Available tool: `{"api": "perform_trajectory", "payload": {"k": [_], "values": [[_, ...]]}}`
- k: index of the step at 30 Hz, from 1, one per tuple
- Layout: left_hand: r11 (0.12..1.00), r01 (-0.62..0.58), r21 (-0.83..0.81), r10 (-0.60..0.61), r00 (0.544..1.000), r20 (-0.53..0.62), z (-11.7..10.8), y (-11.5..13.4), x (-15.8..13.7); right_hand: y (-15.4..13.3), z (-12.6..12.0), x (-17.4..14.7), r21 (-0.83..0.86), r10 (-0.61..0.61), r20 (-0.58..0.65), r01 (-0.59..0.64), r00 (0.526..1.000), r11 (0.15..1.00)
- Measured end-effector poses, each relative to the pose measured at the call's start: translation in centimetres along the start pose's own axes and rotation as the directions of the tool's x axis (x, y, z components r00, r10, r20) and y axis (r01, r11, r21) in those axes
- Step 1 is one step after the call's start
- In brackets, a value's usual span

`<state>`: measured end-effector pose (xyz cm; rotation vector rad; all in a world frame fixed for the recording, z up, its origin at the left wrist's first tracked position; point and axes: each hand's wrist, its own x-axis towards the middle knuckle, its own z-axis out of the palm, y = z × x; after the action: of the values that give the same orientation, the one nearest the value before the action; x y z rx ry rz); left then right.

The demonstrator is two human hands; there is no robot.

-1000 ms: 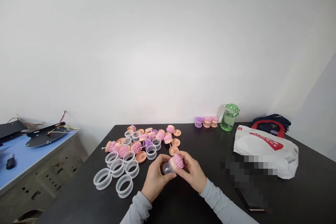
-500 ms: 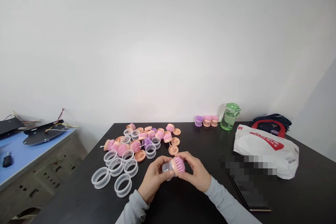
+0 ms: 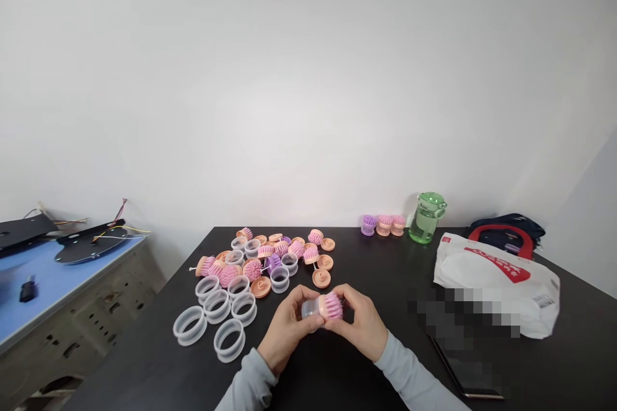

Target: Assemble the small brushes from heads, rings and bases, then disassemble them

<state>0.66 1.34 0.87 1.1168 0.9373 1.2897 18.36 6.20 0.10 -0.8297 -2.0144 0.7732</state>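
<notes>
Pink brush (image 3: pixel 331 307) gripped in two hands over a black table (image 3: pixel 376 276)

The brush's clear base is clasped by the left hand (image 3: pixel 286 329); its bristled end is pinched by the right hand (image 3: pixel 362 324), above the table's near part. The dark top is backed by a pale wall (image 3: pixel 308 90), near which three small brushes (image 3: pixel 384 226) are lined up beside a green jug (image 3: pixel 426 219). A white bag (image 3: pixel 491 279) is laid at right; a blue bench (image 3: pixel 53 277) (strewn with wired black plates (image 3: pixel 89 245)) is seen at left.

Clear ring (image 3: pixel 311 308) partly hidden behind left fingers (image 3: pixel 310 325)
</notes>
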Motion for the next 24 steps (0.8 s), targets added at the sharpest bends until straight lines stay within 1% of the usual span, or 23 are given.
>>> {"api": "perform_trajectory", "payload": {"k": [2,4,6,9,11,13,14,17,19,22,24], "values": [[0.999,-0.030,0.017,0.030,0.999,-0.012,0.0,-0.1,0.2,0.6,0.4,0.0,-0.037,0.046,-0.004,-0.046,0.999,0.998],[0.999,-0.047,0.025,0.048,0.999,-0.024,0.0,-0.3,0.3,1.0,0.6,-0.1,-0.017,0.054,0.014,-0.054,0.998,0.998],[0.998,-0.059,0.031,0.061,0.997,-0.046,0.0,-0.4,0.3,1.3,0.6,-0.1,0.095,0.050,0.019,-0.052,0.999,0.994],[0.997,-0.072,0.040,0.075,0.994,-0.079,0.0,-0.5,0.3,1.2,0.4,0.0,0.301,0.024,0.024,-0.030,0.999,0.953],[0.996,-0.077,0.048,0.081,0.992,-0.094,-0.1,-0.6,0.3,1.1,0.4,0.0,0.364,-0.001,0.043,-0.015,0.999,0.931],[0.995,-0.080,0.058,0.086,0.991,-0.105,-0.1,-0.7,0.3,1.1,0.4,0.0,0.372,0.003,0.061,-0.026,0.998,0.928],[0.995,-0.080,0.065,0.087,0.990,-0.108,-0.2,-0.7,0.4,1.2,0.4,0.0,0.360,0.024,0.059,-0.043,0.998,0.932],[0.993,-0.079,0.084,0.088,0.990,-0.113,-0.3,-1.0,0.5,1.6,0.4,0.0,0.299,0.116,0.024,-0.118,0.993,0.947],[0.992,-0.078,0.096,0.090,0.989,-0.119,-0.5,-1.1,0.6,1.7,0.4,0.0,0.303,0.142,-0.009,-0.133,0.990,0.944],[0.991,-0.082,0.103,0.095,0.988,-0.124,-0.7,-1.3,0.8,1.5,0.3,0.1,0.375,0.084,-0.020,-0.070,0.996,0.924],[0.991,-0.087,0.099,0.098,0.988,-0.117,-0.7,-1.5,0.8,1.3,0.3,0.1,0.393,0.046,0.021,-0.050,0.999,0.918]]}}
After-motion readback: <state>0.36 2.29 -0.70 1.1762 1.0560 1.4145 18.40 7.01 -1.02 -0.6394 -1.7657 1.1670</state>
